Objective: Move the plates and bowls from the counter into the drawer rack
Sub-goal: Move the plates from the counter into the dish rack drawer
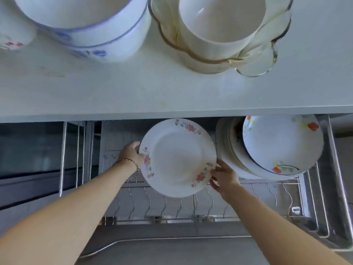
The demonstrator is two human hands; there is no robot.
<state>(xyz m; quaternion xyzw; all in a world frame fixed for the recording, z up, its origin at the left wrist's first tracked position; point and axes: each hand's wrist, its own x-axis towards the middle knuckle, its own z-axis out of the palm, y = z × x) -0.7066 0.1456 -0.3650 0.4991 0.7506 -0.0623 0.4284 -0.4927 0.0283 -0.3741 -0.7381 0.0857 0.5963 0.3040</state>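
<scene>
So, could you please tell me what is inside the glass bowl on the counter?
A white bowl sits inside the glass bowl. It covers the glass bowl's bottom, so anything beneath it cannot be seen.

Two hands (pixel 131 153), one held plate (pixel 177 157), two blue-rimmed bowls (pixel 107 35)

We are looking steeply down from head height through a single wide-angle camera, facing forward; the worktop (pixel 172 92) is filling the far half, the drawer rack (pixel 172 219) sitting close below at the near side.

Glossy ceramic plate (pixel 177 157), shiny metal wire rack (pixel 191 205), matt counter (pixel 172 92).
</scene>
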